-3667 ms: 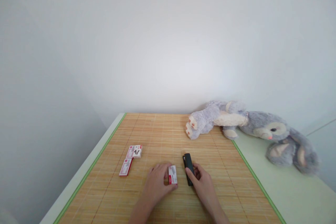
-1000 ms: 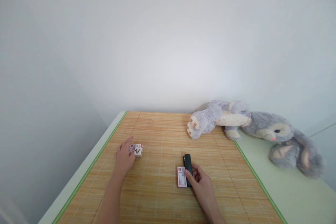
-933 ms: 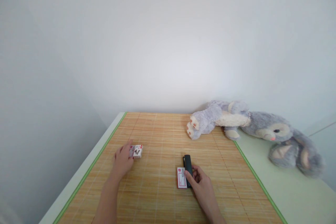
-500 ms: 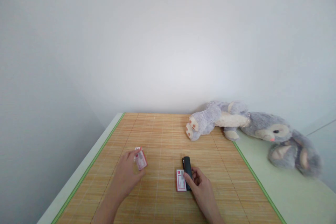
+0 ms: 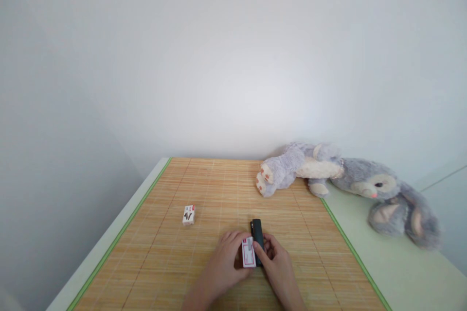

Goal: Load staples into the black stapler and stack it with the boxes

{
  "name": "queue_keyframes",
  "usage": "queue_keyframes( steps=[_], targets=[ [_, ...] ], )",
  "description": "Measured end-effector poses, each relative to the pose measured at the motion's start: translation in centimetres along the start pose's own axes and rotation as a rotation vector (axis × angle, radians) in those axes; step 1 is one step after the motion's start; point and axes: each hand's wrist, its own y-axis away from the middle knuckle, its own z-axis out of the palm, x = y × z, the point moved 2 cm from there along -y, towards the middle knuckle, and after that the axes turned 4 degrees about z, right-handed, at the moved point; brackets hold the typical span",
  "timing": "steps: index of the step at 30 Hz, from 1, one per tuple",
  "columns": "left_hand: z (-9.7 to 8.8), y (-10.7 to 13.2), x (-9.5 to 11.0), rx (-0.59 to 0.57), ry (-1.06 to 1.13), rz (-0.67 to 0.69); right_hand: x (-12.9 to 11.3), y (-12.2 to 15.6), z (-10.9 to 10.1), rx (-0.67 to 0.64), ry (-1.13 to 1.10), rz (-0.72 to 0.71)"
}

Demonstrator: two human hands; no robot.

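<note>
A small white box with a pink-red border (image 5: 248,253) is at the front middle of the mat, beside a black stapler (image 5: 257,235). My left hand (image 5: 226,260) curls around the box's left side, fingers at its top and thumb low. I cannot tell whether a second box is under it or hidden by the hand. My right hand (image 5: 278,263) grips the stapler from the right, its thumb lying over the stapler near the box edge. Further left lies another small white and red box (image 5: 188,215) with a dark picture on its top.
A bamboo mat (image 5: 215,184) with green edging covers most of the pale table (image 5: 397,262). At the back right, a grey plush rabbit (image 5: 321,167) lies on its side across the mat's edge. A plain white wall (image 5: 233,68) stands behind.
My left hand has moved right, carrying a small box away from the box at the left to beside the stapler. My right hand keeps its grip on the stapler.
</note>
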Motion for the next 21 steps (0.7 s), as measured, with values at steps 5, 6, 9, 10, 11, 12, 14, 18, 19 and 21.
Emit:
queue_keyframes(
  steps=[5,6,9,10,11,12,14,18,19,21],
  targets=[
    [0.5,-0.4,-0.1,-0.012,-0.011,0.015,-0.1,0.1,-0.1,-0.023,-0.013,-0.027],
    [0.6,-0.3,-0.2,-0.019,-0.013,0.016,0.0,0.2,-0.2,-0.032,-0.026,-0.031],
    [-0.1,0.3,-1.6,0.06,-0.022,-0.01,0.3,0.5,-0.8,-0.039,-0.057,-0.043],
    [-0.9,0.7,-2.4,0.154,-0.036,-0.039,0.4,0.6,-1.1,-0.036,-0.045,-0.04],
    [-2.0,1.0,-3.4,0.27,-0.054,-0.076,0.5,0.8,-1.3,-0.039,-0.013,-0.032],
    [-3.3,1.5,-4.5,0.428,-0.087,-0.134,0.5,0.9,-1.5,-0.054,0.04,-0.021],
    [-6.2,2.2,-6.9,0.6,-0.128,-0.24,0.2,1.2,-1.7,-0.107,0.185,0.016],
    [-10.4,3.0,-11.1,0.739,-0.197,-0.526,-1.3,1.6,-1.2,-0.157,0.418,0.047],
    [-10.7,2.7,-11.6,0.707,-0.187,-0.543,-1.7,1.6,-1.1,-0.152,0.452,0.037],
    [-10.2,1.7,-11.8,0.625,-0.147,-0.514,-2.4,1.6,-0.7,-0.149,0.506,0.018]
  ],
)
